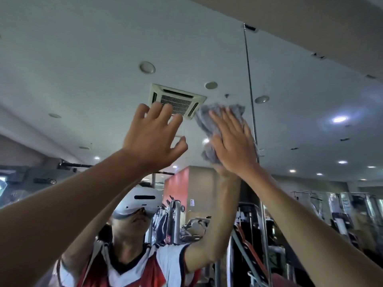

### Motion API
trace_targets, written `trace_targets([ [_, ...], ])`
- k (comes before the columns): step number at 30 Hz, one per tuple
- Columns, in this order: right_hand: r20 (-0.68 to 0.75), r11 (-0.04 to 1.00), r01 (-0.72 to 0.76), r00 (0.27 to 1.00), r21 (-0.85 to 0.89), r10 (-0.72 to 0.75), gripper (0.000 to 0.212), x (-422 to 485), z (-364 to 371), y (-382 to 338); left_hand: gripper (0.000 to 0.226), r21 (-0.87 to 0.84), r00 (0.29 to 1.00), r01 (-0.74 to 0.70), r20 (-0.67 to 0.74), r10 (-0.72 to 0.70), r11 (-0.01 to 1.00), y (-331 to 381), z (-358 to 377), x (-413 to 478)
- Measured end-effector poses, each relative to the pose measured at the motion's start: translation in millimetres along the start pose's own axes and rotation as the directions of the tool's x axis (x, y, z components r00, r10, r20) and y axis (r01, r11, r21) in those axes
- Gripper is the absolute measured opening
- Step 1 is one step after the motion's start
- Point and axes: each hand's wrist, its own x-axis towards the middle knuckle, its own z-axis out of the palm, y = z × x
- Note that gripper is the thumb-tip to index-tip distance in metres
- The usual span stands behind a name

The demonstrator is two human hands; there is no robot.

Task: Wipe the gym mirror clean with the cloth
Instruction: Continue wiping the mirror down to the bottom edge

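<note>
Right hand (232, 146) pressing cloth (204, 123), left hand (152, 136) beside

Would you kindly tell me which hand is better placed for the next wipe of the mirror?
The right hand: its flat fingers press the cloth against the mirror. The left hand is raised beside it, fingers spread, holding nothing.

ceiling air vent (177, 101) overhead | recessed lights (339, 119) lit | gym machines (342, 214) lower right | red pillar (176, 189) centre
</note>
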Motion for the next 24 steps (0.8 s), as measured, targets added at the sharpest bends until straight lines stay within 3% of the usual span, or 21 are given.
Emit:
trace_targets([
  [1,0.028,0.997,0.078,0.997,0.009,-0.078,0.062,-18,-1,10,0.036,-0.005,1.000,-0.006,-0.010,0.005,1.000,1,3,-3],
  [3,0.045,0.998,0.052,0.998,0.025,-0.053,0.062,-37,-8,36,0.041,-0.024,1.000,0.013,0.014,-0.013,1.000,1,7,-7],
  [6,-0.009,0.973,-0.231,0.973,0.003,0.231,0.067,-7,-11,60,0.065,-0.051,0.990,0.069,0.126,-0.062,0.996,1,10,-8],
  [8,-0.083,0.900,-0.436,0.896,0.019,0.436,0.064,39,-11,53,0.084,-0.048,0.969,0.120,0.223,-0.107,0.992,2,6,-7],
  [10,-0.113,0.853,-0.522,0.846,0.025,0.521,0.058,74,-6,33,0.094,-0.033,0.942,0.152,0.308,-0.134,0.988,2,5,-5],
  [12,-0.108,0.904,-0.428,0.898,0.007,0.426,0.060,85,1,8,0.097,-0.018,0.934,0.156,0.327,-0.142,0.988,1,4,-3],
  [15,-0.025,0.991,-0.135,0.991,-0.016,0.135,0.066,56,2,-10,0.098,-0.010,0.937,0.140,0.325,-0.129,0.990,-1,3,-2],
  [18,0.029,0.999,0.031,0.999,0.015,-0.032,0.067,18,-1,9,0.091,-0.008,0.964,0.058,0.261,-0.054,0.998,-9,6,0],
  [21,-0.033,0.984,-0.172,0.984,0.035,0.173,0.066,40,-7,42,0.069,0.006,0.990,-0.074,0.121,0.073,0.997,-24,5,16],
  [24,-0.123,0.895,-0.445,0.887,0.027,0.444,0.057,103,-7,46,0.053,-0.033,0.995,-0.092,0.020,0.093,0.995,-37,4,27],
])
